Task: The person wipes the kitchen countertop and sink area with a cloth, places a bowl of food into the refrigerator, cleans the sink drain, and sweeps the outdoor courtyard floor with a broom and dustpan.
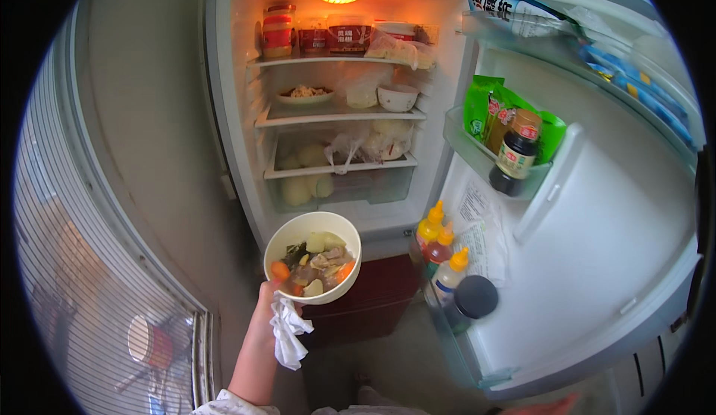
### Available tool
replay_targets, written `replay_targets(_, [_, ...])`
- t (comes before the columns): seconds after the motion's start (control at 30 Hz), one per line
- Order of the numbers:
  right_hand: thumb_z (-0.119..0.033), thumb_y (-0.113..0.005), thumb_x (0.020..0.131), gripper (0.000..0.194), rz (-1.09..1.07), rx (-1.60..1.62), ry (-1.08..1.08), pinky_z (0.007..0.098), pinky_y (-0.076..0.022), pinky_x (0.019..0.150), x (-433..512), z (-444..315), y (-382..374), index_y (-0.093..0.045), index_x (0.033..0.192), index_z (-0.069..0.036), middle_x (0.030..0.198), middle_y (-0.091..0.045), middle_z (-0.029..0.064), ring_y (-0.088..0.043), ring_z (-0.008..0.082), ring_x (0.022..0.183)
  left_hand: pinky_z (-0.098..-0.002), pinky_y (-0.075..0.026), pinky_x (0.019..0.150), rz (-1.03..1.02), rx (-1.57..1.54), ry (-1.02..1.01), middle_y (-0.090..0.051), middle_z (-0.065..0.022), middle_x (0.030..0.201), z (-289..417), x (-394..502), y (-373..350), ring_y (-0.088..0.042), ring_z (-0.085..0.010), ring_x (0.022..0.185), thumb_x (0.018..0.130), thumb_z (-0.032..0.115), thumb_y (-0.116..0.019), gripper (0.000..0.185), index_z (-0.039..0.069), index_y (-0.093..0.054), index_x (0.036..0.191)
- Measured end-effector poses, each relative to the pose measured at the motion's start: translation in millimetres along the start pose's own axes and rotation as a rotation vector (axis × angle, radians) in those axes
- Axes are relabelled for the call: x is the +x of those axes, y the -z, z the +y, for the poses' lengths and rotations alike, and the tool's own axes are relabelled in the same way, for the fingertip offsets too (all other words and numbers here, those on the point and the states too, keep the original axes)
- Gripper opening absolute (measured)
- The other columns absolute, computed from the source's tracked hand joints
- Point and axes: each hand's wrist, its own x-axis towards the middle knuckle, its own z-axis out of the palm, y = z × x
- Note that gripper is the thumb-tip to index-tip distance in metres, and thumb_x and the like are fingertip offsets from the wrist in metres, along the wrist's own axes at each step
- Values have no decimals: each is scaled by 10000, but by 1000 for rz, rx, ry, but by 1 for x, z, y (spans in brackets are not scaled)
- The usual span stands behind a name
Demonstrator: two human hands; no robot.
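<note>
My left hand (269, 293) grips a white bowl (353, 269) by its near left side. Chunks of meat, carrot, pale vegetable pieces and a dark leafy piece sit in broth inside it. A crumpled white tissue (291, 334) hangs from the same hand, below the rim. The bowl is held in front of the open refrigerator (347, 222), near its lower glass drawer (369, 185). At the bottom edge, right of centre, a blurred bit of my right hand (545, 405) shows; its fingers cannot be made out.
The refrigerator door (593, 202) is swung out to the right, with squeeze bottles (449, 272) and a sauce bottle (516, 152) in its racks. Inside, a plate of food (305, 95) and a small bowl (397, 99) share the middle shelf (341, 117). A ribbed glass panel (112, 258) borders the left.
</note>
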Motion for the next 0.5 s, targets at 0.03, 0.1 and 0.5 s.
replay_targets(0.03, [-256, -553, 827, 533, 22, 130, 7, 389, -357, 933, -6, -22, -30, -379, 1237, 38, 1236, -419, 223, -433, 329, 1123, -328, -522, 759, -70, -22, 23, -591, -135, 1018, -2, 18, -24, -610, -240, 849, 846, 335, -539, 500, 25, -425, 1222])
replay_targets(0.1, [-241, -617, 795, 650, -344, 424, -71, 407, -321, 970, 13, -68, -117, -307, 1286, 51, 1303, -354, 233, -383, 360, 1177, -329, -524, 757, -110, -24, 30, -591, -136, 1017, 0, 48, -45, -612, -242, 845, 848, 335, -537, 499, 25, -425, 1222])
replay_targets(0.5, [-134, -700, 745, 782, -908, 1462, -594, 338, -383, 976, 4, -172, -465, -240, 1361, 9, 1296, -416, 170, -435, 231, 1189, -557, -534, 710, -33, 187, -15, -495, -206, 1188, 61, 273, -11, -575, -371, 978, 857, 258, -335, 467, 61, -346, 1281])
